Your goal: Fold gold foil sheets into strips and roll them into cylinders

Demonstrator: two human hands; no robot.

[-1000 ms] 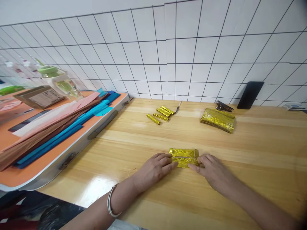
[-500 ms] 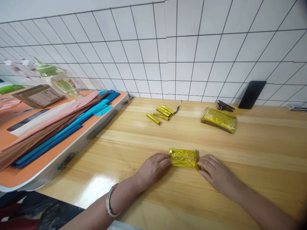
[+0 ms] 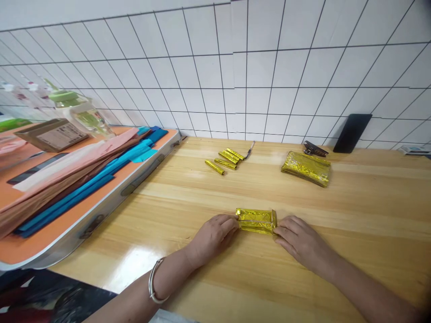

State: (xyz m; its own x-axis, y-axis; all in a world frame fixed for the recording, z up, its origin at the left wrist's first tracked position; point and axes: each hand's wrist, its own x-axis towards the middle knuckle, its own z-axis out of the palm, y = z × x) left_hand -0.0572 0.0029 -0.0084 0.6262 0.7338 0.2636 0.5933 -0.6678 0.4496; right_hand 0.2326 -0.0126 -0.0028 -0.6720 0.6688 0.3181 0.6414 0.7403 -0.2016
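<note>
A shiny gold foil sheet [image 3: 256, 216] lies flat on the wooden table, with narrow folds along its left and right ends and a crease running across its middle. My left hand [image 3: 215, 233] pinches its left edge. At the right edge, my right hand [image 3: 298, 237] has its fingers closed on the folded strip. Farther back rests a stack of similar gold foil sheets [image 3: 305, 168]. Several thin rolled gold foil strips [image 3: 229, 156] lie together left of that stack.
A black clip [image 3: 314, 149] sits behind the stack, and a dark phone-like slab [image 3: 352, 133] leans against the tiled wall. On the left, an orange-topped case [image 3: 126, 186] carries coloured paper strips [image 3: 81, 179], a cardboard box [image 3: 52, 134] and a green-lidded bottle [image 3: 84, 112].
The right end of the foil sheet now shows a narrow strip folded inward. My right hand has shifted slightly left along with it; my left hand keeps its grip.
</note>
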